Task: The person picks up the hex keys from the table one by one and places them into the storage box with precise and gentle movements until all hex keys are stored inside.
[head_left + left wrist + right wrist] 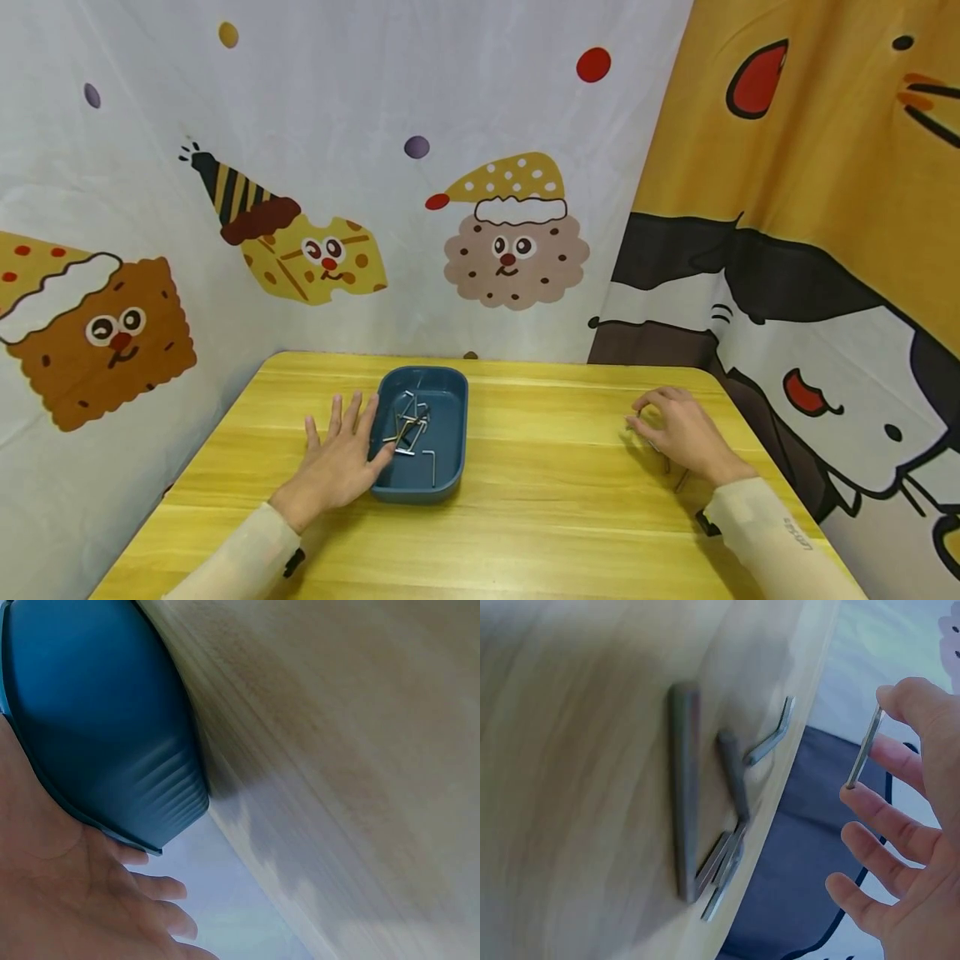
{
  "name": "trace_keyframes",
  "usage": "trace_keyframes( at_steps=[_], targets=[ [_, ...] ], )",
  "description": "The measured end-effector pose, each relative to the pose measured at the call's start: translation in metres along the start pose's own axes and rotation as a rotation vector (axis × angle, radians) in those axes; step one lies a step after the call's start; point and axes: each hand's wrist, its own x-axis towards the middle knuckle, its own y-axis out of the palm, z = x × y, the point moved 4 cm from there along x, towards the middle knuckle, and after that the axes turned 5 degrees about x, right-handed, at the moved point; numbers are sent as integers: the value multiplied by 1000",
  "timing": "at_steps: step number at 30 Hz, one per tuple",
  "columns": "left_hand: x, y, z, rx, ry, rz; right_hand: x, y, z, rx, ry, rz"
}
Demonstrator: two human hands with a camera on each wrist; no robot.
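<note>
My left hand [341,462] lies with spread, straight fingers at the left side of a dark blue plastic tray [450,429], its thumb over the rim. In the left wrist view, the palm is against the tray's edge. Inside the tray sit several metal hex keys [433,468], most of them in a loose pile. Over at the right, my right hand [686,429] pinches a small silver hex key [865,746] between thumb and fingertips, above the table. Beneath that hand are several more L-shaped hex keys [684,787] of different sizes, largely hidden by it in the head view.
The yellow wood-grain table [540,500] fills the lower view. Behind it hangs a white curtain [337,100] with cartoon prints, and along the right side a yellow, black and white cartoon cloth [810,275].
</note>
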Motion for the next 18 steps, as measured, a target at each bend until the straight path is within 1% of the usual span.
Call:
trace_keyframes(
  at_steps=[8, 18],
  targets=[
    [1, 3, 0, 1, -8, 11, 6, 8, 16, -10, -51, -22],
    [0, 0, -2, 6, -8, 6, 14, 14, 38, -7, -136, -45]
  ],
)
